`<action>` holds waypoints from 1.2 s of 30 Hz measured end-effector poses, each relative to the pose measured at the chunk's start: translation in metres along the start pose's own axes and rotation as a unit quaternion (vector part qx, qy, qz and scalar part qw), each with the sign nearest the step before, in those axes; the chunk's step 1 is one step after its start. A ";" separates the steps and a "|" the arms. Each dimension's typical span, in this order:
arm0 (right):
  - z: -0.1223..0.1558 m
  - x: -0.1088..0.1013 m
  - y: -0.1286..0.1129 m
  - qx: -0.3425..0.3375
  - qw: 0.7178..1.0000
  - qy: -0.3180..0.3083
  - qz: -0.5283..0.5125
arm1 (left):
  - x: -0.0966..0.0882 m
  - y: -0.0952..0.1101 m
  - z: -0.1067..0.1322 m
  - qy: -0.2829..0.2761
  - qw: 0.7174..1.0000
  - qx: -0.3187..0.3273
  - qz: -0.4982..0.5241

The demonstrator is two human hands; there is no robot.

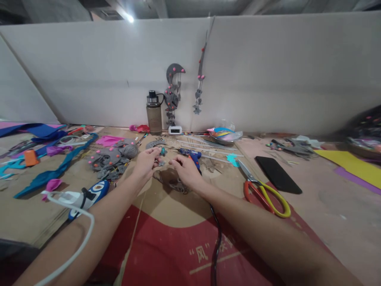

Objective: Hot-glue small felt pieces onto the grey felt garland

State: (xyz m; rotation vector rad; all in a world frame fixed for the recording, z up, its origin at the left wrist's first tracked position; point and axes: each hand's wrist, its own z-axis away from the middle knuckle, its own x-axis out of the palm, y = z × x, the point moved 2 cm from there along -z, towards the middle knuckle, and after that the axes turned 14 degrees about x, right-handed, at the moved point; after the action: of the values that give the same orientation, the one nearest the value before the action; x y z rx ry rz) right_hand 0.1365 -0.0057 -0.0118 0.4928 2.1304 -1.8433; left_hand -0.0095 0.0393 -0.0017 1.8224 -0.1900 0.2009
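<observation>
Both my hands meet at the middle of a cardboard-covered table (166, 206). My left hand (146, 162) pinches a small grey felt piece between thumb and fingers. My right hand (185, 170) is closed beside it, fingertips pressed together on something too small to make out. Grey felt cut-outs (175, 184) lie right under both hands. A blue glue gun (193, 157) lies just behind my right hand, its black cord (216, 234) running back toward me. A heap of grey felt shapes with pink beads (111, 161) sits to the left of my left hand.
Red-and-yellow scissors (263, 192) and a black phone (277, 174) lie to the right. A water bottle (154, 112), a small white clock (175, 130) and hanging felt mobiles (173, 93) stand at the back wall. Blue and pink scraps (47, 163), a blue-and-white tool (89, 194) lie left.
</observation>
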 end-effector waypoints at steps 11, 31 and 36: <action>0.019 0.014 -0.010 -0.157 0.964 -0.064 0.204 | -0.023 -0.001 -0.020 0.081 0.992 -0.002 0.096; -0.009 -0.051 0.005 0.121 0.990 -0.072 0.024 | -0.025 0.014 -0.023 0.153 0.956 -0.007 0.250; -0.001 -0.040 0.005 0.023 0.985 0.061 0.159 | -0.008 0.050 -0.015 0.090 0.956 0.029 0.278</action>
State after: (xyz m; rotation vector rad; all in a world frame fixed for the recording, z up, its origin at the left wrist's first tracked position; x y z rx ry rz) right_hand 0.1747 -0.0069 0.0013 0.9200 1.9496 -1.7213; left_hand -0.0300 0.0416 0.0476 1.7597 -0.5727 0.7720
